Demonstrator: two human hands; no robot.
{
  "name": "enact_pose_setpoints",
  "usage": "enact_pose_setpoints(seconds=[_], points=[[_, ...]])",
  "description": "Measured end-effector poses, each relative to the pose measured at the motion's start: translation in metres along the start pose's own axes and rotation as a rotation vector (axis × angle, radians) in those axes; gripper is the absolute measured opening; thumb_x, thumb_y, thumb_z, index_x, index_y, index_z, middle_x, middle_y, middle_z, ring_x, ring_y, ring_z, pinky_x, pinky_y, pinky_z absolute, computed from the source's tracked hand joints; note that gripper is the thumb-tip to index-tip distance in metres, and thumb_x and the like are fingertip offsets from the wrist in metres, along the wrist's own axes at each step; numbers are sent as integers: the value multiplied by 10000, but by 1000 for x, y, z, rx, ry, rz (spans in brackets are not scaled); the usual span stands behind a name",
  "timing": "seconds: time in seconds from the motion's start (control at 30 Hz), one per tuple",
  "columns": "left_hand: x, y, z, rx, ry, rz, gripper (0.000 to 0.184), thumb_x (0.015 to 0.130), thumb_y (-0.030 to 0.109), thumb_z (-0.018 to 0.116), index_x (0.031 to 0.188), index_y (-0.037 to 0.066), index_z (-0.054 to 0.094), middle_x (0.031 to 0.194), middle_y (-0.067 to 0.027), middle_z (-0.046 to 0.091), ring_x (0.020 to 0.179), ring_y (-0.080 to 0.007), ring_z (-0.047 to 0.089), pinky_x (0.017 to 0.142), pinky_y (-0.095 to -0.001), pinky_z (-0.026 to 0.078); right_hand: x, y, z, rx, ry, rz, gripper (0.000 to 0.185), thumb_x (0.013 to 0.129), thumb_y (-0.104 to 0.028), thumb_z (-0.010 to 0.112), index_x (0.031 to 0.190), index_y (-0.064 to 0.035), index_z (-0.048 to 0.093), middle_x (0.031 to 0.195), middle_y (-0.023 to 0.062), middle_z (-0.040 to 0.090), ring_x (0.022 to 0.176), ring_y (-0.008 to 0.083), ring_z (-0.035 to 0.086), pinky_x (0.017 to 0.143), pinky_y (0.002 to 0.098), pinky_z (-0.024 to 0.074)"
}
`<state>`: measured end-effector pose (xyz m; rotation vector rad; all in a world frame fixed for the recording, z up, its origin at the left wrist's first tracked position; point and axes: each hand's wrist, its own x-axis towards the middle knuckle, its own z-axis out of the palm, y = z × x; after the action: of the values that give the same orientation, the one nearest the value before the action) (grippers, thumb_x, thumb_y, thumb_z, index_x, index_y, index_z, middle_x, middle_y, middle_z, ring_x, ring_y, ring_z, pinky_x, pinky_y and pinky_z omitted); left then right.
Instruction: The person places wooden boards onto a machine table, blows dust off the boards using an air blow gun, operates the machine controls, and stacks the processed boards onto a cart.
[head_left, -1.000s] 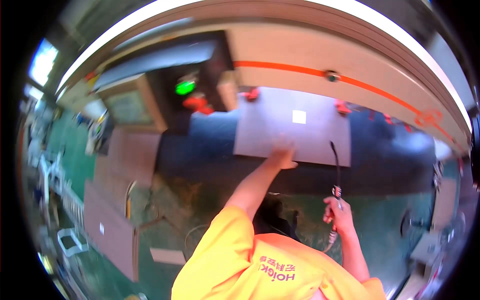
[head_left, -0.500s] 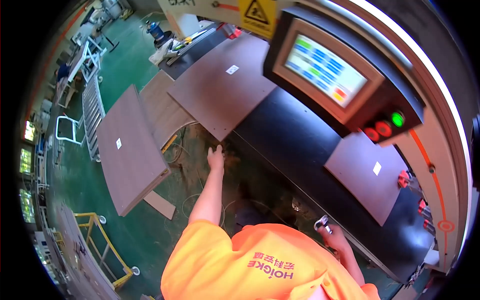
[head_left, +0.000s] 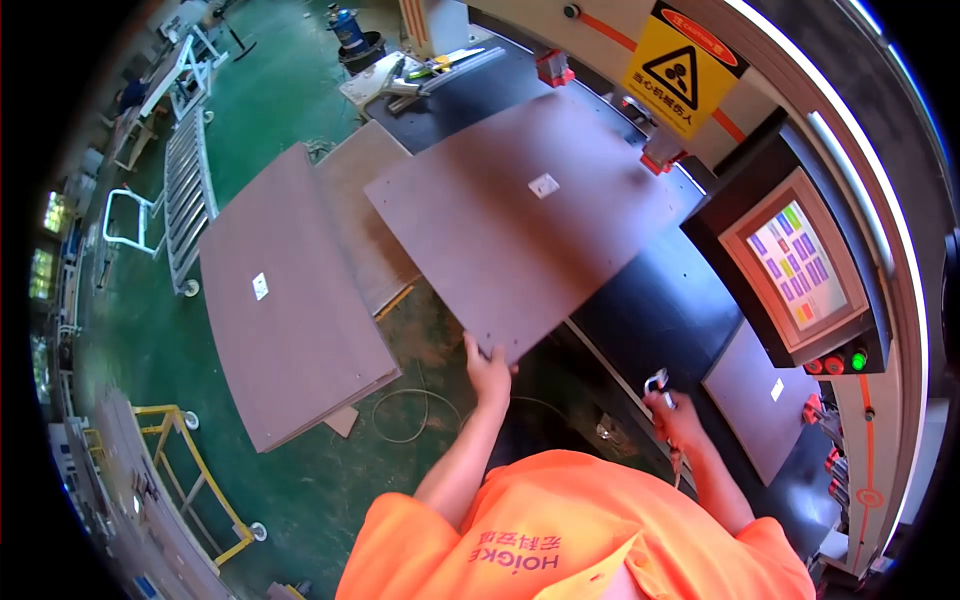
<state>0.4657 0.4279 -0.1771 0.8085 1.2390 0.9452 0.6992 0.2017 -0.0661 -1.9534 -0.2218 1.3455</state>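
Observation:
A brown panel (head_left: 470,230) with a white label lies partly on the black machine table and overhangs its near edge. My left hand (head_left: 490,378) grips the panel's near corner, thumb on one side and fingers at the edge. Further right, my right hand (head_left: 680,422) is closed round a small metal air blow gun (head_left: 656,382), with a thin hose hanging below the fist. A second, smaller-looking brown panel (head_left: 765,405) rests on the table beyond my right hand, under the control screen (head_left: 800,265).
Left stands a stack of brown panels (head_left: 290,300) with a label. Red clamps (head_left: 555,68) line the machine's far side, below a yellow warning sign (head_left: 685,70). A yellow trolley frame (head_left: 200,470) and a roller conveyor (head_left: 188,195) stand on the green floor. A loose hose (head_left: 400,438) lies there.
My left hand has closed on the panel's corner, which it was only near before. The view has shifted, so the screen sits further right and lower. The right hand still holds the blow gun.

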Motion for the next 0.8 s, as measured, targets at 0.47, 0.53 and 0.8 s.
enact_pose_setpoints(seconds=[0.47, 0.53, 0.8], points=[[-265, 80, -226, 235, 647, -92, 536, 918, 83, 544, 1437, 86, 407, 951, -17, 641, 576, -56, 537, 341, -202, 334, 231, -110, 1, -141, -26, -401, 591, 893, -597, 534, 792, -26, 646, 550, 50, 534, 401, 167, 513, 375, 297, 391], [-294, 99, -233, 203, 621, -124, 575, 924, 79, 521, 1470, 90, 340, 949, -24, 635, 562, -60, 526, 339, -206, 325, 249, -96, 13, -32, -245, -232, 566, 898, -585, 532, 776, -46, 651, 510, 62, 534, 364, 177, 507, 376, 299, 398], [-373, 126, -259, 328, 659, 96, 644, 836, 75, 602, 1426, -37, 370, 1264, -128, 570, 922, -131, 608, 567, -201, 473, 224, -52, 95, 116, -513, -65, 482, 917, -525, 526, 719, -97, 624, 540, 31, 548, 356, 185, 503, 331, 313, 415]])
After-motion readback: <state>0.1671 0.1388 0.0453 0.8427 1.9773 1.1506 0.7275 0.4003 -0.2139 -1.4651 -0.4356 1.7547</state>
